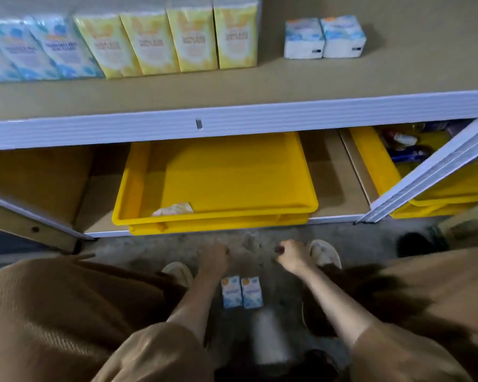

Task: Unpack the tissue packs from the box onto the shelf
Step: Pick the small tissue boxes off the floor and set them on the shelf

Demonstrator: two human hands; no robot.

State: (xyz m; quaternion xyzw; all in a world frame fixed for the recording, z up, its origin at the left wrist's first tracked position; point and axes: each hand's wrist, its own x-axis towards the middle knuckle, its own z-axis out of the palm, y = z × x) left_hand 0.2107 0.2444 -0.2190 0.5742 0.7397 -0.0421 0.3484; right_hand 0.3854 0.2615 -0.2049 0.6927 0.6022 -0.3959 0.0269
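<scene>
Facing the head camera: a shelf [232, 121] with brown boards and a white ribbed front rail.
Upper board: blue tissue packs [39, 48] at the left and yellow tissue packs [163, 40] just beside them stand upright in one row. Two small white-and-blue packs [324, 37] touch each other, well apart to the right.
Lower board: a yellow tray [218, 213] with a crumpled wrapper [173, 209] at its near rim. A second yellow tray [375, 161] at the right holds dim clutter.
Floor [149, 249]: grey, rough concrete in dim light.
Floor packs [242, 292]: two small ones side by side, touching, between the forearms.
Left hand [214, 257]: low over the floor, fingers hidden, so I cannot tell its grip.
Right hand [291, 257]: fingers curled tight, holding nothing.
Shoes [324, 252]: pale, near the hands.
</scene>
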